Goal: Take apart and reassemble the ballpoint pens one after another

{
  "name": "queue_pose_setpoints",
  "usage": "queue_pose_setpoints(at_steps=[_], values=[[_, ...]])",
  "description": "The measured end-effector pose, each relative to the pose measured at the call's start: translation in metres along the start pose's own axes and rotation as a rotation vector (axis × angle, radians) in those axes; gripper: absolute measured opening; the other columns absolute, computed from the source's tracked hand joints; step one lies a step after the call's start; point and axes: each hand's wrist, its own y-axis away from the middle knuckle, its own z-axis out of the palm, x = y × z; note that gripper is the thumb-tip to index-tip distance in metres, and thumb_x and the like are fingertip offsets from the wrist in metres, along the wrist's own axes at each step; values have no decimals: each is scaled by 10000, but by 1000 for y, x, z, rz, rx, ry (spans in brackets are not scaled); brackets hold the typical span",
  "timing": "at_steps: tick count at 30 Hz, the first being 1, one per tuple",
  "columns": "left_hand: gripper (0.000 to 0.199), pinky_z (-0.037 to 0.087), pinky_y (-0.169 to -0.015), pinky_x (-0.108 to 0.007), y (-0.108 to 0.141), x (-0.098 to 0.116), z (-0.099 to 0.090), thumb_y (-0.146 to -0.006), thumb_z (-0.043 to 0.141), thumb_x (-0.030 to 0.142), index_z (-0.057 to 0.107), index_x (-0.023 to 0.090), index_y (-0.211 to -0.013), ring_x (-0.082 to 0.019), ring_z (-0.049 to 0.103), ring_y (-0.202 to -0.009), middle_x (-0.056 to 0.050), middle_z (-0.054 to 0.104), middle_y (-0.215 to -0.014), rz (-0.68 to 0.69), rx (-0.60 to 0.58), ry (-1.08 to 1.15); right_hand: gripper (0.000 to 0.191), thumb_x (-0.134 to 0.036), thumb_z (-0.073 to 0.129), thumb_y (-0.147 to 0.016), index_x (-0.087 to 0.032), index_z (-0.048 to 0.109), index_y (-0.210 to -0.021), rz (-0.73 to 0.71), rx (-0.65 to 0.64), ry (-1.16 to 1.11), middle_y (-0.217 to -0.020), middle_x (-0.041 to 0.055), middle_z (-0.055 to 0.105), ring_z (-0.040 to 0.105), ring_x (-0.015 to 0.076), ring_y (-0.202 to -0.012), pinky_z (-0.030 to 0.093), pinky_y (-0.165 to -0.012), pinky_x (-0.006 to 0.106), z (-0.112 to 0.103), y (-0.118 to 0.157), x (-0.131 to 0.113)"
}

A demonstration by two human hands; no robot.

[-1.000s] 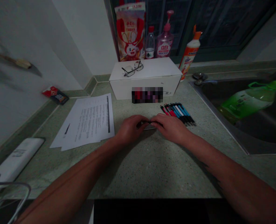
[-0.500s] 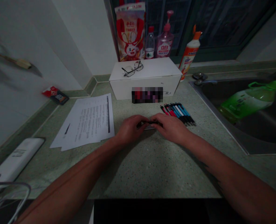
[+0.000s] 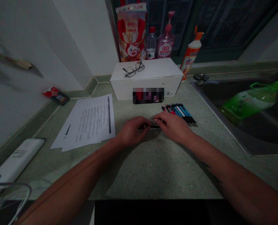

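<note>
My left hand (image 3: 134, 129) is closed, its thumb and fingers pinching a slim black pen-like thing (image 3: 155, 126) low over the counter. Facing it, my right hand (image 3: 173, 124) has its fingers bent together at the other side of this thing. What its fingertips hold is too small and dark to make out. Under the fingertips a thin pale edge shows, mostly covered by the hands. Just beyond my right hand, several pens (image 3: 182, 114) with red, blue, white and black barrels lie side by side in a slanted row.
Printed sheets (image 3: 89, 122) lie left of my hands. Behind stands a white box (image 3: 148, 70) with glasses (image 3: 133, 69) on top. A sink (image 3: 239, 134) with a green bottle (image 3: 251, 101) is at right. A white device (image 3: 19, 159) lies at left.
My right hand's fingertips have lifted slightly and shifted from the black thing's end, with a small gap opening between the hands. My left hand stays nearly in place.
</note>
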Motion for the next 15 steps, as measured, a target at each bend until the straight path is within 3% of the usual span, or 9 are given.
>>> queue_pose_setpoints(at_steps=[4,8,12,15], values=[[172,531,-725,-315,1,2,-1,-859,621,118,701,188,-994,-174,652,-778,-36,709,-874,55,-141,-34,178,-246,539,-1015,-217,715,-1004,68,54,22,-1015,70,750,694,248,-940,471,-766,359,0,-1,4],[131,535,-798,-359,-1,0,2,-850,627,118,694,194,-932,-211,660,-872,-50,720,-910,159,-260,-81,127,-234,583,-985,-215,707,-965,66,17,37,-994,67,742,686,238,-909,461,-746,350,2,-1,5],[118,533,-901,-425,-5,-4,2,-938,637,231,717,187,-1012,-250,662,-973,-82,742,-999,153,-172,-155,100,-212,602,-961,-219,702,-961,35,-41,50,-978,55,727,671,211,-883,445,-724,324,3,-1,3],[248,484,-1037,-491,-6,-7,1,-983,618,259,696,205,-1212,-279,638,-1173,-106,731,-1234,147,-149,-206,75,-244,639,-945,-219,704,-974,23,-108,78,-997,60,718,672,218,-897,436,-703,320,2,0,0]])
